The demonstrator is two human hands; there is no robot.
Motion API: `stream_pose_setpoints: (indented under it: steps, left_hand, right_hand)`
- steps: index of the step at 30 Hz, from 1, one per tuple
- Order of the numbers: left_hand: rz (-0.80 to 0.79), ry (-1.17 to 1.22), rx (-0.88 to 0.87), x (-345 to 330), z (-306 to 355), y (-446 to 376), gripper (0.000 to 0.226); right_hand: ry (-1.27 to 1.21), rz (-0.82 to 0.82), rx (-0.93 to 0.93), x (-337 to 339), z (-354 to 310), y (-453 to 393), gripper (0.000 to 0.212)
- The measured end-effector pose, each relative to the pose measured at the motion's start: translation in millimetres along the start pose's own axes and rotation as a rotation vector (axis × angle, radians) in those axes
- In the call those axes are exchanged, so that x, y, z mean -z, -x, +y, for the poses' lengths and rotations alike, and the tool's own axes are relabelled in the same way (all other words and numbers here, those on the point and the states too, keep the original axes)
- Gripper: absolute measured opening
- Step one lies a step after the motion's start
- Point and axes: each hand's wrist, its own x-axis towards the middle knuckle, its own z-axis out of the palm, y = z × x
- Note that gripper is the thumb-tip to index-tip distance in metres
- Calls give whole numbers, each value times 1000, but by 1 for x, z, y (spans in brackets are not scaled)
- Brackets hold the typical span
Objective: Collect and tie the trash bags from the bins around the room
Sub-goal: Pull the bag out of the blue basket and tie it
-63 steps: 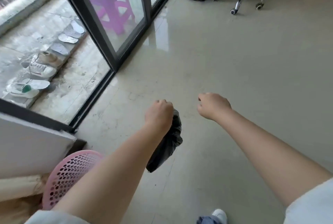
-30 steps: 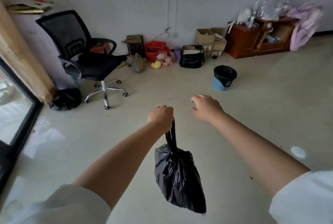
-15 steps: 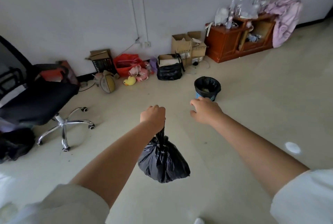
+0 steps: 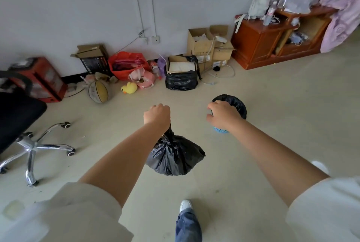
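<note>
Head view: crinkled black bag [image 4: 175, 156], fist-gripped

left hand [image 4: 157, 115] fisted, right hand [image 4: 224, 115] loosely curled

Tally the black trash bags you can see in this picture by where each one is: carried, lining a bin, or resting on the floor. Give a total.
Carried, tied, in the left hand: 1, the tied bag
Lining the blue bin: 1, the bin liner
Resting on the floor by the wall: 1, the floor bag
Total: 3
</note>
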Motion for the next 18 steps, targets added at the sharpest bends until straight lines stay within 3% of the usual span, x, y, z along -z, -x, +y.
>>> stream_pose_setpoints:
  steps: [9,18]
  left_hand:
    - [-138,74,94,-11,30,-193,22]
    - [-303,139,243,-86,61,-379,26]
  right_hand:
    - [-50,-107,0,2,61,-201,35]
    - [-32,-269,110,-68,130,-396,33]
